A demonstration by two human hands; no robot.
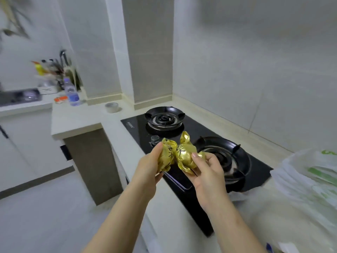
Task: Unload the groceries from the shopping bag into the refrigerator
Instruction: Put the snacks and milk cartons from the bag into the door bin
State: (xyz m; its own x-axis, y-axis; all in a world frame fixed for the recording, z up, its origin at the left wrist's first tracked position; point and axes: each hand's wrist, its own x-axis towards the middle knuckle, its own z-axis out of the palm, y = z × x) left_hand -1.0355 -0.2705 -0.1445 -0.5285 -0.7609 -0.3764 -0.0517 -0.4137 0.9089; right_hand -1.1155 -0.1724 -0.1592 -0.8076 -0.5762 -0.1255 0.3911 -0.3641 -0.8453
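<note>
Head view: both forearms reach forward over the front edge of a pale desk (127, 136). The left hand (149, 167) has its fingers curled round the left gold packet (166, 157), a crumpled foil-wrapped bundle with dark lettering, with the thumb lying along its outer side. The right hand (207, 172) grips the right gold packet (183, 154), thumb pressed on its front and fingers tucked behind. The two packets touch each other, held in the air above the near corner of a black glass gas hob (198, 130) set into the desk. The right packet's twisted top points upward.

The hob has two burners, one behind the packets and one just to their right. At the right edge, a white shopping bag (310, 181) with green print sits slumped on the desk beside the hob, well apart from the hands.

Further back on the desk stands a roll of tape (111, 107). Left of it are a clear water bottle (72, 94) and a blurred cluster of bottles and utensils next to a sink (18, 97).
</note>
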